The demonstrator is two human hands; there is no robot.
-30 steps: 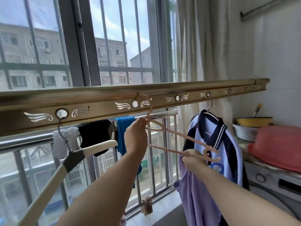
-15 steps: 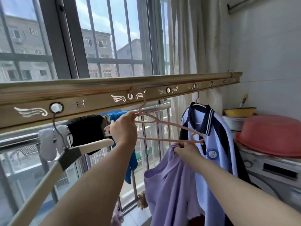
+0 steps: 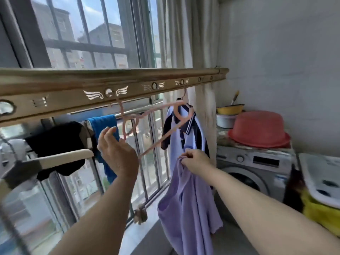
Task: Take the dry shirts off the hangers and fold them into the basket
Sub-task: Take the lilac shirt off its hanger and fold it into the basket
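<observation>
Purple shirt (image 3: 191, 208): off its hanger, hanging free in front of the window sill. It is held up only at its top edge. The hem runs out of frame below.

Right hand (image 3: 195, 161): fingers pinch that top edge, bunched.

Pink hanger (image 3: 152, 145): bare, hook in a hole of the rail (image 3: 73, 89), body tilted steeply. Its high end lies across the collar of the blue-white shirt (image 3: 189, 142), which hangs one hole along.

Left hand (image 3: 117, 155): at the hanger's low end, back to camera, some fingers lifted. Cannot tell whether it grips the hanger.

Basket: none I can identify. An upturned red basin (image 3: 259, 129) sits on the washer (image 3: 257, 162).

Risks, as judged:
- The one-point pinch is small, so the shirt could slip and land on the sill or floor.
- The shirt hangs long, so the hem may drag as it is carried.
- The tilted hanger could swing and unhook, or snag the neighbouring collar.
- Folding one-handed would crease it; the left hand needs freeing.
</observation>
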